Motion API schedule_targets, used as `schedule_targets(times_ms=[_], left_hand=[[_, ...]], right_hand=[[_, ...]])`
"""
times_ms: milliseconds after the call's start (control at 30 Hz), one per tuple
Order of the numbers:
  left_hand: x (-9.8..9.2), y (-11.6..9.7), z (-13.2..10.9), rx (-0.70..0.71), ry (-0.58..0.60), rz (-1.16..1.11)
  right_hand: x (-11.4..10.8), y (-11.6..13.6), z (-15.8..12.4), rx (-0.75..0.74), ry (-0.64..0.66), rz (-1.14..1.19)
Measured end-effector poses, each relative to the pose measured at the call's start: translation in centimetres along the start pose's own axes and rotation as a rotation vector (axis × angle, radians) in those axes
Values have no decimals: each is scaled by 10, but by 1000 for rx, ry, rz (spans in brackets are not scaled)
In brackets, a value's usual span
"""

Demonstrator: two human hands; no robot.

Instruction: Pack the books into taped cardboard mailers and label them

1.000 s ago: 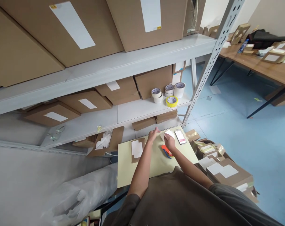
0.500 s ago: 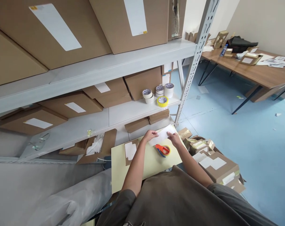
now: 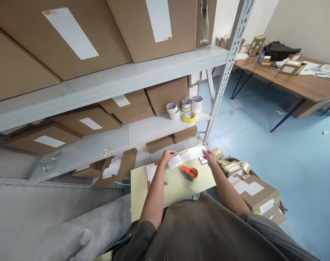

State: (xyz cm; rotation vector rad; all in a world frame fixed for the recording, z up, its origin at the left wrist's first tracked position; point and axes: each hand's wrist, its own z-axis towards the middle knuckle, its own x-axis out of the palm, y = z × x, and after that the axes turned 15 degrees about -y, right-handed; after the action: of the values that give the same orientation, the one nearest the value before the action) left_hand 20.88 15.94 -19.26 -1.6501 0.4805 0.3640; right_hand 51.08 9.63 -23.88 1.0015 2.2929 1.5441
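Note:
A strip of white paper [image 3: 186,156], creased into sections, is stretched between my two hands over the pale yellow tabletop [image 3: 175,188]. My left hand [image 3: 168,156] pinches its left end, and my right hand [image 3: 209,156] grips its right end. An orange tape dispenser [image 3: 190,172] with blue and yellow parts lies on the tabletop below the paper. Beside my left forearm is a flat cardboard piece with white paper [image 3: 151,171] on it. Under my right hand a small dark-edged, white item [image 3: 203,160] shows partly.
Tape rolls [image 3: 189,116] and cardboard boxes [image 3: 167,96] stand on the grey shelving [image 3: 154,125] ahead. Stacked cartons [image 3: 256,190] are at the right of the tabletop. A brown table [image 3: 290,79] holds papers and boxes farther right. Wrapped grey material [image 3: 94,224] lies at lower left.
My hands have moved apart, and the paper has opened from a compact sheet into a longer strip. The small dark-edged item and more of the cardboard piece now show. The view has shifted slightly.

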Motion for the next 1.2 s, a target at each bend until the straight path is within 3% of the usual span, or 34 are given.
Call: schedule_targets(times_ms=[200,300,467,533,600,700,767,833,967,1200], left_hand=[[30,-13,-8,60,-165,-36],[30,-14,-24,-2,-173,-139],[-5,10,-75,-91,-19,-223],[-23,22,-97,-109,-25,-186],[-40,31,-115,-153,-134,-243],[-64,40,-136,-265,-443,-501],[-76,42,-146,-345,-608,-672],[-85,43,-153,-387,-701,-788],[-93,45,-163,-404,-795,-890],[-93,48,-171,-388,-788,-927]], right_hand=[[21,7,-23,-34,164,-56],[32,15,-36,-99,257,-119],[57,23,-59,-228,399,-249],[74,18,-73,-252,464,-289],[94,10,-89,-259,484,-290],[121,-7,-116,-224,473,-278],[133,-18,-134,-165,538,-312],[142,-28,-154,-104,637,-351],[154,-41,-187,-54,698,-327],[164,-41,-210,-68,678,-283]])
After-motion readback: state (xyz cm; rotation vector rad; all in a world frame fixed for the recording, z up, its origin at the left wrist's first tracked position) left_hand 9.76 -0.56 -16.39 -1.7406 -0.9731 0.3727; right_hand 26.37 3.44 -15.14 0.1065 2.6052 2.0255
